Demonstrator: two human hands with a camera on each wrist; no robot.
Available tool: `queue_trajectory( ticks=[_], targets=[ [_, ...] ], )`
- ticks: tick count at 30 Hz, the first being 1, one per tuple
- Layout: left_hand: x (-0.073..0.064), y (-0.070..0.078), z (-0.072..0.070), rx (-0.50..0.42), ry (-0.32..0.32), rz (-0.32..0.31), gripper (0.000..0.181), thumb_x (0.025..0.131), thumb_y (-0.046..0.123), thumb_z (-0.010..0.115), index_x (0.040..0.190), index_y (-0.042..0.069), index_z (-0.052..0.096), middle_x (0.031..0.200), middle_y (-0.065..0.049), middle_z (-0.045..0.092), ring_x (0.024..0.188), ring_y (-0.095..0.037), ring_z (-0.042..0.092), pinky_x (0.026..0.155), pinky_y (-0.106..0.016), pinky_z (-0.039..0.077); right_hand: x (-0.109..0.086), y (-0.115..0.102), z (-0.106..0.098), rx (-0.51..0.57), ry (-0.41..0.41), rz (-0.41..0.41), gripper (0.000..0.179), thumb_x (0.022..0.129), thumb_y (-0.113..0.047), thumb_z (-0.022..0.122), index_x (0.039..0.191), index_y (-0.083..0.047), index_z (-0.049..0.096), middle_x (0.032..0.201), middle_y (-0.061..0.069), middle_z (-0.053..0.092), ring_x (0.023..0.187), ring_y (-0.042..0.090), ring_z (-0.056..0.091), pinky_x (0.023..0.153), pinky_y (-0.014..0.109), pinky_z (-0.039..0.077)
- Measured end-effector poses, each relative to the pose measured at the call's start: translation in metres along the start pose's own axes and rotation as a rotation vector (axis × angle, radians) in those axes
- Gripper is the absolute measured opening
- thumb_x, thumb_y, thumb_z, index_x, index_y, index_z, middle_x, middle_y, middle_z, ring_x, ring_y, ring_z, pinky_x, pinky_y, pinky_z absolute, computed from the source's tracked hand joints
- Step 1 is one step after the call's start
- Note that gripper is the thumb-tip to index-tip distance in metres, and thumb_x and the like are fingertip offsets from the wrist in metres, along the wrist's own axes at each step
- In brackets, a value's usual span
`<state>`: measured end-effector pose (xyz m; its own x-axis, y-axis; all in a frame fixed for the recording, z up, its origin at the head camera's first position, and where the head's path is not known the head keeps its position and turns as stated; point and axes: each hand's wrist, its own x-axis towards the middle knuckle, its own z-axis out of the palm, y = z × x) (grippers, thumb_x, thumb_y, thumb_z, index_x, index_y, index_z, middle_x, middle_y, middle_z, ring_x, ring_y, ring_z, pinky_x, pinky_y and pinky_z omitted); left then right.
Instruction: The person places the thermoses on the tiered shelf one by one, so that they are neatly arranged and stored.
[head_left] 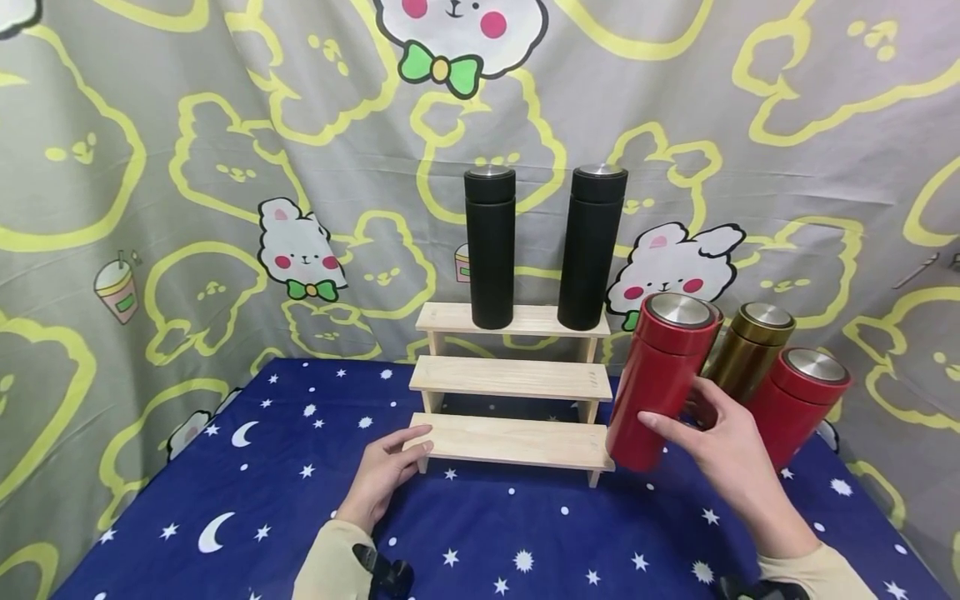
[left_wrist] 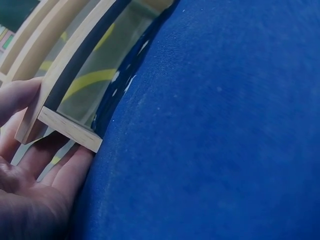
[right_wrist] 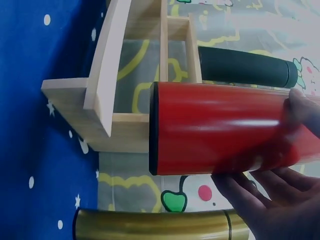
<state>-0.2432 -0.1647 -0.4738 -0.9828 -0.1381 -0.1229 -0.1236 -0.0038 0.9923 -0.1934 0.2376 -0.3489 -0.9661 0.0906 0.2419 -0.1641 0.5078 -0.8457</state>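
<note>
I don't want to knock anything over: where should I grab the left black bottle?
Probably best to grip the left black bottle round its middle, below the lid, coming from the front or left. It stands upright on the wooden stand, its body is straight and round, and the other black bottle is on its right.

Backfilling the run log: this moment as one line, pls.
right grip: holds red bottle | left grip: holds lowest wooden shelf | top shelf: two black bottles upright
</note>
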Motion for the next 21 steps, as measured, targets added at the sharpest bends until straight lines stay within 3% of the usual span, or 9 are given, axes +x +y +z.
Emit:
queue_trajectory(
  ticks=[7, 14, 21],
  targets=[
    [0.000, 0.000, 0.000, 0.006, 0.007, -0.003, 0.039, 0.083, 0.017, 0.081, 0.117, 0.002, 0.071, 0.141, -0.024, 0.049, 0.111, -0.028, 0.061, 0.090, -0.040, 0.051, 0.003, -0.009, 0.007, 0.041, -0.024, 0.003, 0.075, 0.088, -0.038, 0.074, 0.149, -0.010, 0.041, 0.132, 0.016, 0.057, 0.116, 0.030, 0.054, 0.086, 0.035, 0.047],
    [0.001, -0.002, 0.000, -0.003, 0.014, -0.008, 0.039, 0.082, 0.016, 0.081, 0.117, 0.002, 0.071, 0.140, -0.024, 0.049, 0.110, -0.028, 0.062, 0.089, -0.039, 0.052, 0.007, -0.014, 0.014, 0.061, -0.030, -0.026, 0.073, 0.087, -0.038, 0.075, 0.147, -0.010, 0.044, 0.130, 0.015, 0.059, 0.113, 0.031, 0.057, 0.081, 0.023, 0.049],
    [0.001, -0.002, 0.001, 0.007, 0.010, -0.008, 0.040, 0.082, 0.018, 0.081, 0.117, 0.003, 0.071, 0.142, -0.024, 0.047, 0.113, -0.030, 0.060, 0.090, -0.041, 0.051, 0.011, -0.018, 0.018, 0.075, -0.032, -0.038, 0.071, 0.087, -0.037, 0.075, 0.146, -0.009, 0.046, 0.127, 0.013, 0.060, 0.110, 0.028, 0.058, 0.081, 0.021, 0.049]
  ],
)
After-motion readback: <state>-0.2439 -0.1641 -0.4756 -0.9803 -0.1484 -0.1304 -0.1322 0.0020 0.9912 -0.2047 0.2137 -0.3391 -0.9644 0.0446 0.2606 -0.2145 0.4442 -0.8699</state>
